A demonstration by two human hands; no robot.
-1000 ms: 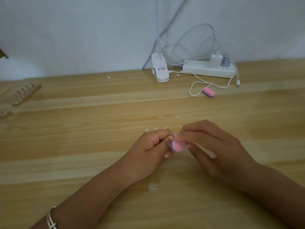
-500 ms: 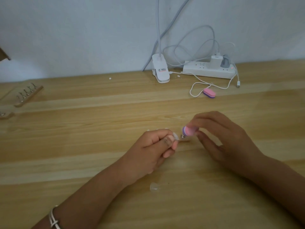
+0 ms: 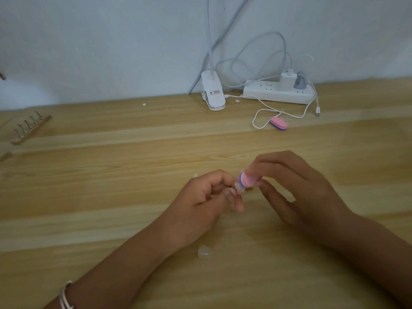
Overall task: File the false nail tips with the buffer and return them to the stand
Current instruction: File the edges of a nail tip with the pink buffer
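The left hand sits near the middle of the bench, its fingers curled in and pinching a clear nail tip between thumb and forefinger, so that it pokes out toward the right. The right hand pinches a pink-and-purple buffer by its far end, with the other fingers loose and spread below it. The buffer's near end meets the nail tip. Both are blurred, so I can't tell which face it touches.

To my eye this is filing in mid-stroke. Done well, it wants short, light passes along the free edge. The left grip should sit close to that edge so the thin plastic doesn't flex or spring out. Bracing both wrists on the bench would steady things. The nail tip looks slippery and easy to flick away.

A loose tip lies on the bench nearer the front edge, just beside the left forearm, where a careless sweep could knock it off. The stand, its pegs seemingly bare, sits well apart by the left edge toward the back. A second buffer lies near the back edge by a white cable.
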